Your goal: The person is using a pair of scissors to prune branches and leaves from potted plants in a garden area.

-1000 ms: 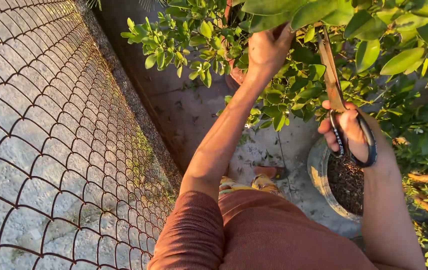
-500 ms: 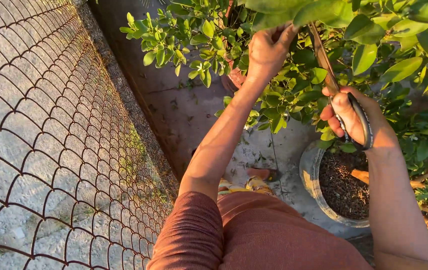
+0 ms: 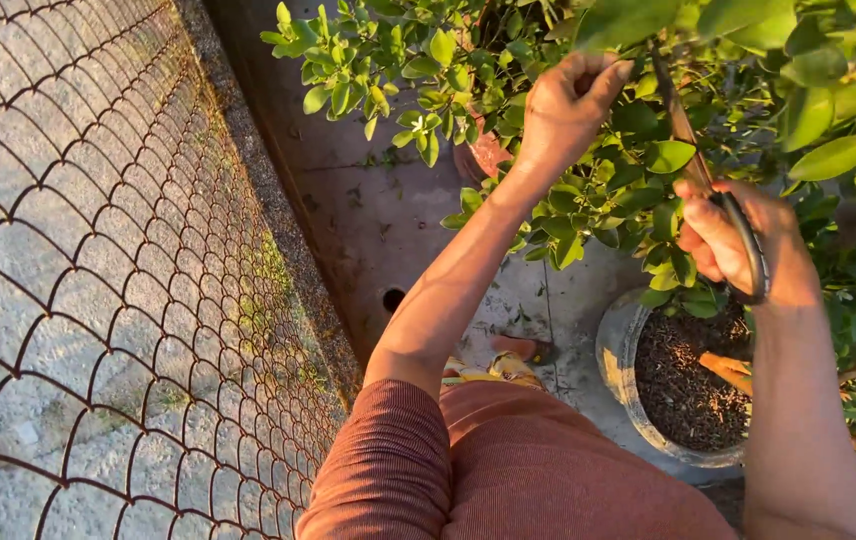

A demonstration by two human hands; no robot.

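Outdoor garden corner, probably a home yard.
Leafy shrub [image 3: 508, 90] around the hands, soil-filled pot [image 3: 638, 370] below them, chain-link fence [image 3: 98, 280] leftward, concrete floor [image 3: 368, 220].

The left hand [image 3: 563, 110] reached up into the leafy shrub [image 3: 588, 190], its fingers [image 3: 603, 75] closed on a twig among the leaves. The right hand [image 3: 738, 245] gripped the dark handles of long scissors [image 3: 713, 190], whose rusty blades pointed up into the foliage. Below stood a round pot [image 3: 618, 360] of dark soil on the concrete floor [image 3: 368, 220], beside a chain-link fence [image 3: 98, 280].
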